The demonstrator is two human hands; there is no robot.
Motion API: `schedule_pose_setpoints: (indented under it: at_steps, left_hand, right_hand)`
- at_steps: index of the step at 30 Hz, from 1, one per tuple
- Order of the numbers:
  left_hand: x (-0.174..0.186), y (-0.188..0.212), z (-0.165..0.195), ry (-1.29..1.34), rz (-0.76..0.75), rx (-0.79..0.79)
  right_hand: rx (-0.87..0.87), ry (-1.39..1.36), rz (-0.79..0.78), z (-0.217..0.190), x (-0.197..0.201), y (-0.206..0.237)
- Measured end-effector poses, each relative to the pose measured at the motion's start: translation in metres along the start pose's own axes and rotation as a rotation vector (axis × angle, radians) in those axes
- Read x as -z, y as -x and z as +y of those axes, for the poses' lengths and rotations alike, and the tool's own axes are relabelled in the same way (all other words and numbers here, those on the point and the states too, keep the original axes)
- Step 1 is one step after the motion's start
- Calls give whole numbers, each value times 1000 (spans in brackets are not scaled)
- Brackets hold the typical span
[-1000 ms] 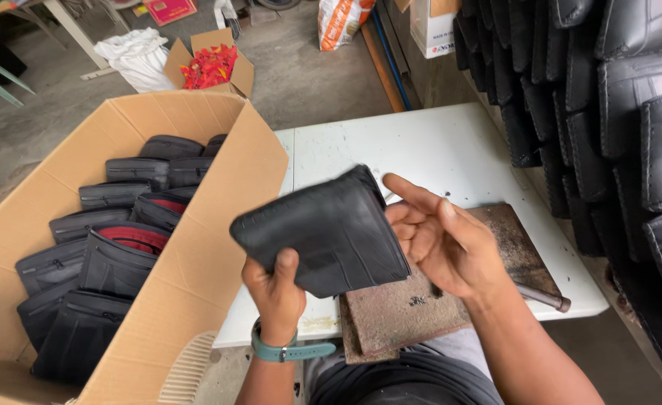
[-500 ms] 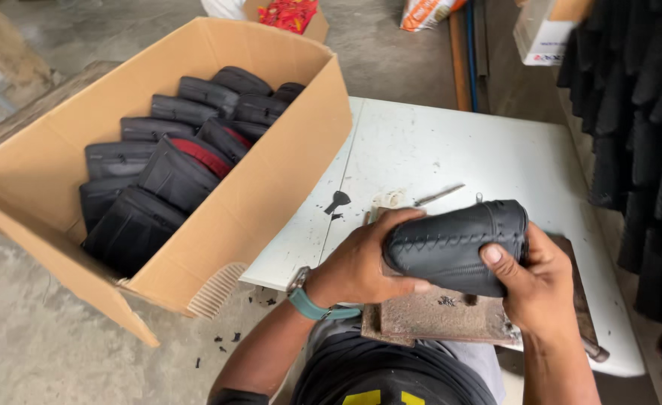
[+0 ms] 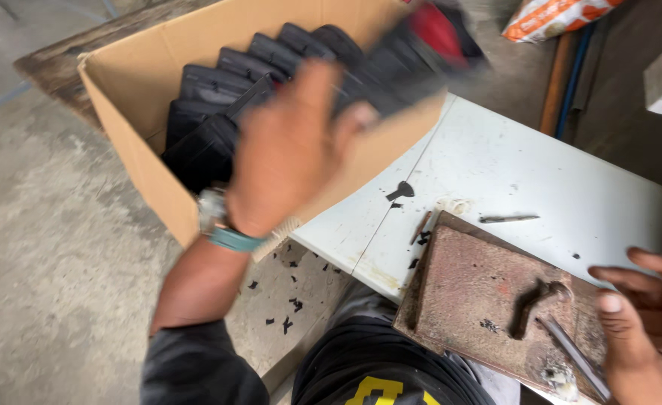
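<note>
Left hand [image 3: 290,150] out over the cardboard box [image 3: 132,142], fingers closed on a black leather wallet [image 3: 413,56] with a red lining, blurred, held just above the box's near wall. Inside the box, rows of black wallets [image 3: 233,97] already packed upright, with some room apparently left toward the near end. Right hand [image 3: 646,330] empty, fingers loosely spread, at the edge of a rusty metal block [image 3: 473,292] on the white counter [image 3: 541,172]. Black scraps [image 3: 401,191] scattered about. Judged well along: many boxed, this one not yet in.
</note>
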State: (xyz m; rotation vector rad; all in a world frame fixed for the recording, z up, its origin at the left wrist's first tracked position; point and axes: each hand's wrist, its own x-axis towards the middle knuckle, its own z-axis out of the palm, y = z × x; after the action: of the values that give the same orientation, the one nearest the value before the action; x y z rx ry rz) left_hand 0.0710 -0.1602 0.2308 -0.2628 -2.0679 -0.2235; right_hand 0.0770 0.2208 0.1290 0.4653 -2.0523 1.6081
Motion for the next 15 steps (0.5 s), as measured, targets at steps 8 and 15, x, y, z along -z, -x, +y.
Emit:
schedule_pose_setpoints:
  at_steps: [8,15]
  left_hand:
    - [19,51,-108,-544,-433,526]
    - [-5,90,-148,-451,-951,421]
  right_hand:
    - [-16,-27,5,35,-10,13]
    - [-91,331,-92,25,16,9]
